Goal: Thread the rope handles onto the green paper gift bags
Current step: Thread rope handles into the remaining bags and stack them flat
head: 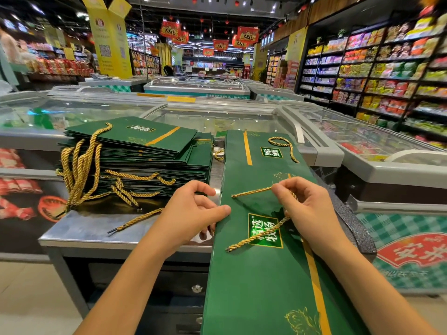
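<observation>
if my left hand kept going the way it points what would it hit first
The long flat green paper gift bag: the left hand pinches its left edge. Beyond that, probably the twisted gold rope handle.

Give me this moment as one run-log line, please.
step: threading rope handle, unfinished | left hand: grips bag edge | right hand: pinches rope over bag | bag stack: on left, ropes attached

Supermarket: stocked snack shelving (387, 68) at 2 o'clock, glass-topped chest freezers (198, 90) at 12, promotional banners (246, 35) hung overhead.
</observation>
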